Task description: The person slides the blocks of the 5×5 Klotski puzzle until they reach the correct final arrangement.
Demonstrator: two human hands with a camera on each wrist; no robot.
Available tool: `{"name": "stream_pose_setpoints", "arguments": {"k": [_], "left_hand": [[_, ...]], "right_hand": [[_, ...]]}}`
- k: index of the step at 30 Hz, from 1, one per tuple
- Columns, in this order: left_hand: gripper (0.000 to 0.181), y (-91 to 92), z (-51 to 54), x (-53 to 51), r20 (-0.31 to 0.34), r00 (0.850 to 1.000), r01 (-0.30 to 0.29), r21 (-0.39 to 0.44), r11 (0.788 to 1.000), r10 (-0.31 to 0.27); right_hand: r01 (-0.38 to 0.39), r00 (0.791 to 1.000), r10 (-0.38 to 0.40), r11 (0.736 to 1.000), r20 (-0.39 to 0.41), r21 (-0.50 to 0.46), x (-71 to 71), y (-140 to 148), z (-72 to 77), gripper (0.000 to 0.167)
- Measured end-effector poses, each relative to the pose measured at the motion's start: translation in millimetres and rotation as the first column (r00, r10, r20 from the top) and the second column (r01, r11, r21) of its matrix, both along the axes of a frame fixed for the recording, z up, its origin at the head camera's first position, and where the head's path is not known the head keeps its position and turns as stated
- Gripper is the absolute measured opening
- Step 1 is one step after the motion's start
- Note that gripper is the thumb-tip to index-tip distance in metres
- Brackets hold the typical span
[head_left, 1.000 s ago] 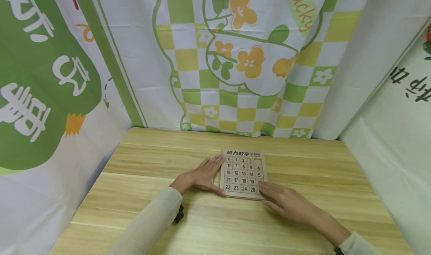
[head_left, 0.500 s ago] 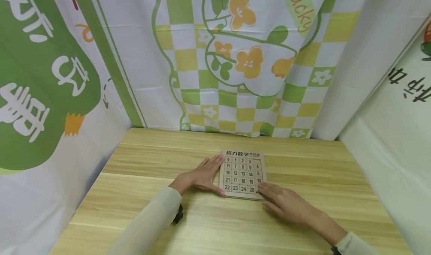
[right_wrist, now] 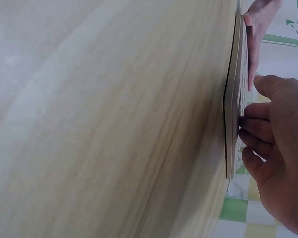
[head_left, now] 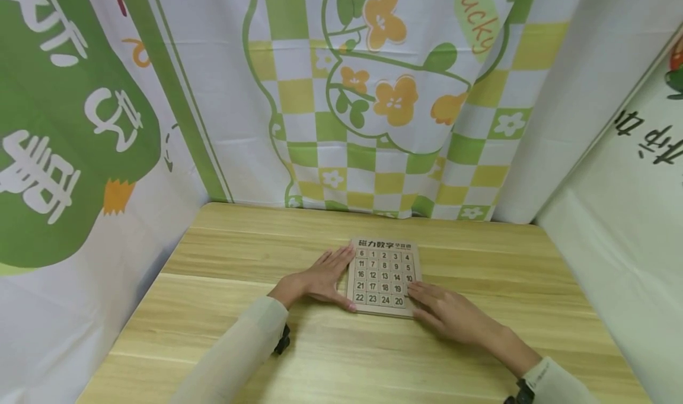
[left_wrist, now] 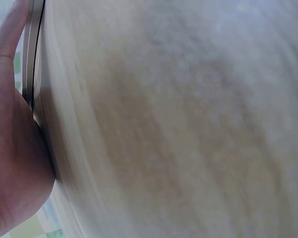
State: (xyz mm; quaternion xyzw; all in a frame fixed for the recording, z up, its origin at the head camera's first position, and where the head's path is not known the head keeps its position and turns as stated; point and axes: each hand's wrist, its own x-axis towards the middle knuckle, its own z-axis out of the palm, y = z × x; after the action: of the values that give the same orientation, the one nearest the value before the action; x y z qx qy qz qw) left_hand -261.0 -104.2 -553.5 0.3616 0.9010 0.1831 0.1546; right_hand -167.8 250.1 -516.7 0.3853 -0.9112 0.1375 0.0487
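A wooden number sliding puzzle (head_left: 382,244) lies flat on the table, with several rows of numbered tiles in its frame. My left hand (head_left: 322,278) rests against the puzzle's left side, fingers straight near the top and thumb at the lower left corner. The fingertips of my right hand (head_left: 453,314) touch the right column, just below the 10 tile (head_left: 409,278). They cover the lower right of the board, so what lies beneath is hidden. In the right wrist view, the puzzle's edge (right_wrist: 232,99) shows side-on below my fingertips.
The wood-grain table (head_left: 256,244) extends around the puzzle. A printed curtain (head_left: 392,172) hangs along its back edge, and white cloth (head_left: 613,244) hangs at the right. A green-and-white printed cloth (head_left: 69,155) is at the left.
The 4, 5 and 10 tiles in the right column have slid up, filling the gap at the top right. My right fingertips moved slightly upward along that column. My left hand stayed in place.
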Motion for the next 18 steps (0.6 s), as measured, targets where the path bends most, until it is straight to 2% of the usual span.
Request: {"name": "stream_pose_setpoints", "arguments": {"k": [1,7,11,13,18], "left_hand": [[0.144,0.4,4.8,2.3,0.000,1.000,-0.002,-0.009,1.000,0.002],[0.138,1.9,12.9,7.2,-0.012,1.000,-0.002,-0.040,0.999,0.001],[0.142,0.2,9.4,5.7,-0.002,1.000,0.003,-0.003,1.000,-0.003],[0.144,-1.4,0.5,1.6,-0.004,1.000,0.005,0.017,1.000,-0.005],[0.145,-1.9,-0.9,-0.9,0.017,1.000,0.003,0.027,1.000,-0.004]], "right_hand": [[0.001,1.000,-0.001,1.000,0.001,0.003,-0.2,-0.2,0.3,0.050],[0.018,0.999,-0.019,1.000,0.026,0.016,-0.4,-2.2,4.1,0.051],[0.007,0.999,-0.006,1.000,0.034,-0.012,-1.2,-7.4,8.8,0.050],[-0.013,1.000,0.013,1.000,0.029,-0.020,-1.6,-11.5,10.6,0.050],[-0.064,0.998,0.064,0.998,0.016,-0.017,-2.1,-22.5,12.2,0.050]]}}
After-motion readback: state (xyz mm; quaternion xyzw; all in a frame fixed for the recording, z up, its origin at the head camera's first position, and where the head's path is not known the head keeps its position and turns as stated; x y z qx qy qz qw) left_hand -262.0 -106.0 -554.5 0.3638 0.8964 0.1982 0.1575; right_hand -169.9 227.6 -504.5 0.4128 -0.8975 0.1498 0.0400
